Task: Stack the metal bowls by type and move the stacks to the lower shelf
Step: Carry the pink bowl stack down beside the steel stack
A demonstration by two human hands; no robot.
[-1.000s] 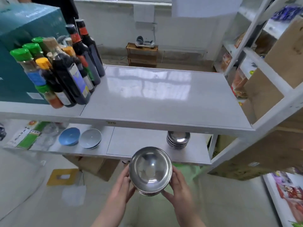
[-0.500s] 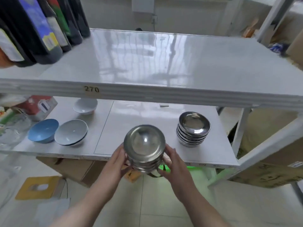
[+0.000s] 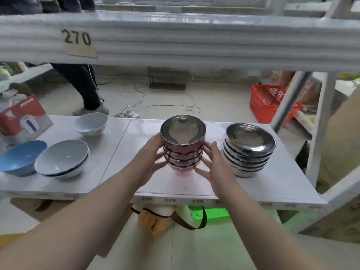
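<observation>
A stack of deep metal bowls (image 3: pixel 183 145) stands on the lower shelf (image 3: pixel 120 184), near its middle. My left hand (image 3: pixel 151 156) cups the stack's left side. My right hand (image 3: pixel 213 162) is against its right side, fingers spread along the lower bowls. To the right stands a second stack of wider, shallower metal bowls (image 3: pixel 250 151), a small gap away from the first. Both stacks are upright.
On the shelf's left are a blue bowl (image 3: pixel 21 157), a grey-white bowl (image 3: pixel 63 159), a white bowl (image 3: pixel 90 123) and a red box (image 3: pixel 23 117). The upper shelf edge (image 3: pixel 175 39), labelled 270, hangs close overhead. A red basket (image 3: pixel 270 104) and a person's legs (image 3: pixel 83 88) are behind.
My view has dropped below the upper shelf. Both hands carried the deep stack forward and down onto the lower shelf, left of the wide stack.
</observation>
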